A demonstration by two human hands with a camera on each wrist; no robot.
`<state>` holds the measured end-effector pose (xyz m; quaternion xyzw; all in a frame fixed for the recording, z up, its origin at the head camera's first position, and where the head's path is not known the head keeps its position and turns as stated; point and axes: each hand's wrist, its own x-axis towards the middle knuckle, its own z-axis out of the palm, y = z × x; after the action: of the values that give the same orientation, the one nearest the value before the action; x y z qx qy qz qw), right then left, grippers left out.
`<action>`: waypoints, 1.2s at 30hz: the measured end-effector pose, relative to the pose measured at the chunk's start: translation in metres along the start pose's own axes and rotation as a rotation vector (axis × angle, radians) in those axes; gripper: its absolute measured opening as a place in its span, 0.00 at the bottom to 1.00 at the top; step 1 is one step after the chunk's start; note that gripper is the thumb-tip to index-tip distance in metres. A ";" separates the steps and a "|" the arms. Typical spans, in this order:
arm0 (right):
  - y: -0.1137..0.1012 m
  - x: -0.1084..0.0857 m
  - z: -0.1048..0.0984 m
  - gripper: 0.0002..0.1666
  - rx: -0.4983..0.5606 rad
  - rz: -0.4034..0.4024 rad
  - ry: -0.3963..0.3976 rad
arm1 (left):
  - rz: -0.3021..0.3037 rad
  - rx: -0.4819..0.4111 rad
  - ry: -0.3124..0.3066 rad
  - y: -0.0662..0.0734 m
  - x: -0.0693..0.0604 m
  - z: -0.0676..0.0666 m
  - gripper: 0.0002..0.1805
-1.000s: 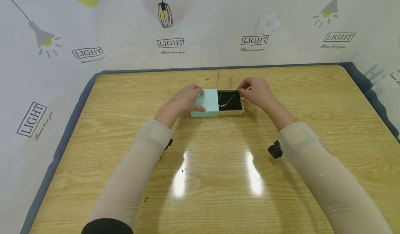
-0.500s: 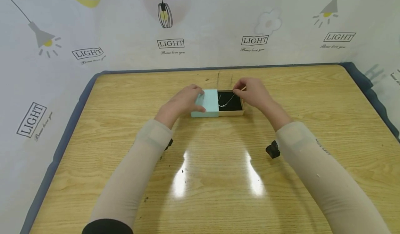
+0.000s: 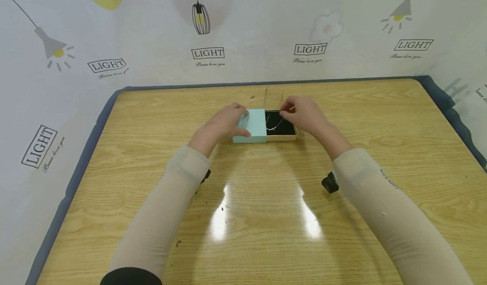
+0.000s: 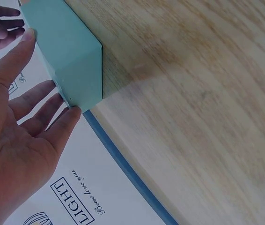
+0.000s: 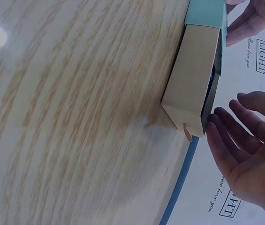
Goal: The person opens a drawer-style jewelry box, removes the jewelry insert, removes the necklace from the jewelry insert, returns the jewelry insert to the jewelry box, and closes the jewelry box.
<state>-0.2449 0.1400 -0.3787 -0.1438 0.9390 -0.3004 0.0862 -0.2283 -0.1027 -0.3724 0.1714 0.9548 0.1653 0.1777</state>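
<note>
A small jewelry box with a light teal sleeve (image 3: 255,126) lies on the table, its cardboard tray (image 3: 282,138) pulled partly out to the right. On the black lining (image 3: 287,127) rests a thin silver necklace (image 3: 272,128), its left part hidden beneath the sleeve. My left hand (image 3: 224,124) holds the sleeve, thumb on the near side and fingers on the far side. Over the tray's far right part hovers my right hand (image 3: 304,113), thumb and index fingertips close together near the chain's upper end. In the right wrist view its fingers (image 5: 224,140) are loosely bent beside the tray rim.
The wooden table (image 3: 262,217) has a dark blue edge along the back and sides. A white cloth (image 3: 258,31) printed with lamps hangs behind it. A small ribbon tab (image 5: 187,132) sticks out of the tray's end.
My right hand has shifted a little left, from the tray's far right corner to over the lining near the chain's end. The left hand and the box have stayed put.
</note>
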 end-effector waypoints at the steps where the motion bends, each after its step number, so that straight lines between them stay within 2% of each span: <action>1: 0.000 0.000 0.000 0.12 -0.003 -0.002 -0.004 | -0.001 -0.002 -0.001 0.000 0.000 0.000 0.40; 11: -0.002 0.000 0.002 0.14 -0.064 -0.027 -0.042 | 0.006 0.013 0.004 -0.001 0.002 0.002 0.40; 24: -0.002 0.002 0.005 0.17 -0.091 -0.023 -0.073 | 0.008 0.015 0.011 -0.001 0.002 0.002 0.40; 36: -0.004 0.006 0.009 0.20 -0.184 -0.056 -0.101 | 0.009 0.019 0.009 0.000 0.002 0.001 0.40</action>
<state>-0.2478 0.1301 -0.3845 -0.1922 0.9526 -0.2078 0.1113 -0.2293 -0.1017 -0.3738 0.1767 0.9563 0.1577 0.1712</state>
